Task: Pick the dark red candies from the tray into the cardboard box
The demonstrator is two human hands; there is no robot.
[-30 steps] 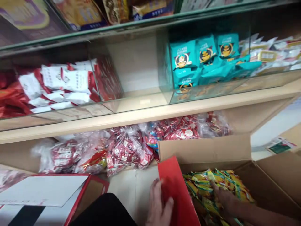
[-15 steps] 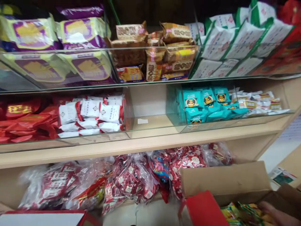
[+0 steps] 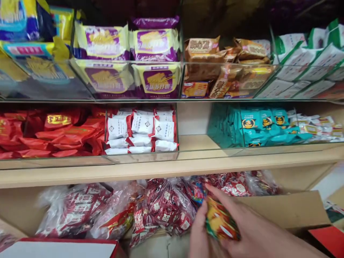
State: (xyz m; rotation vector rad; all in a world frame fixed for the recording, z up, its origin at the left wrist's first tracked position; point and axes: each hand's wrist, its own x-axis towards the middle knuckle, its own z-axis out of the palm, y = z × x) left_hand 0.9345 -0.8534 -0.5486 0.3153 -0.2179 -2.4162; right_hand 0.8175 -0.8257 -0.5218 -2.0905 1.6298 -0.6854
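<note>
Between my hands is a shiny gold, green and red snack packet (image 3: pixel 221 220), low in front of the bottom shelf. My right hand (image 3: pixel 249 227) comes in from the lower right and grips the packet, its index finger stretched along the top. My left hand (image 3: pixel 199 229) rises from the bottom edge and presses against the packet's left side; most of its fingers are hidden. Behind the hands stands an open cardboard box (image 3: pixel 287 209), partly covered by my right arm, with a red flap (image 3: pixel 329 238) at its right.
Clear bags of dark red packets (image 3: pixel 168 206) fill the bottom shelf. Above are glass-fronted bins of white packets (image 3: pixel 142 125), red packets (image 3: pixel 64 132) and teal packets (image 3: pixel 258 123). Purple-yellow biscuit packs (image 3: pixel 156 77) sit higher. A red-edged white box (image 3: pixel 61 249) stands lower left.
The view has swung left, so the shelves sit further right. My right hand has come out of the cardboard box with a snack packet, and my left hand has appeared beside it.
</note>
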